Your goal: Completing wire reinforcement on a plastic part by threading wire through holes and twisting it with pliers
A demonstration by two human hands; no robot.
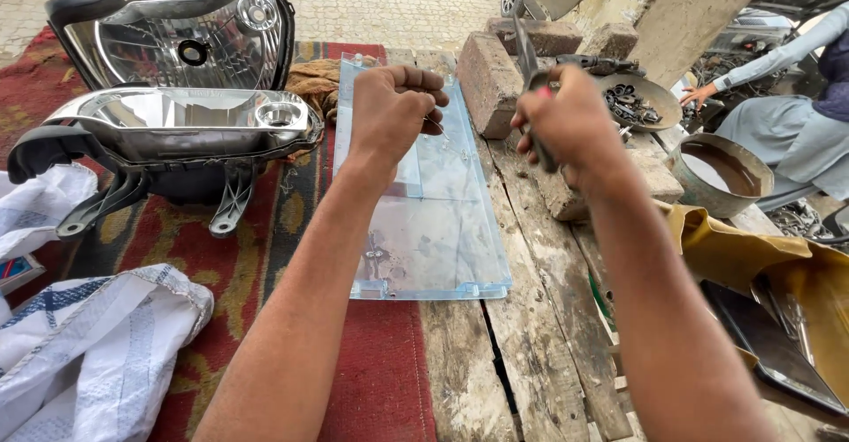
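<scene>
Two fists over clear plastic panel (433,221): left hand (389,110) pinching thin wire, right hand (570,123) gripping metal pliers (531,70).

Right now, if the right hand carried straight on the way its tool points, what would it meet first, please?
Probably the brick. The right hand holds pliers aimed away from the person and slightly left; depth is unclear, so the tips may pass above it.

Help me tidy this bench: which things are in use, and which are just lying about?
In use: clear plastic panel, thin wire in left hand, pliers in right hand.
Lying about: headlight housings, bricks, metal bowl, white sack.
</scene>
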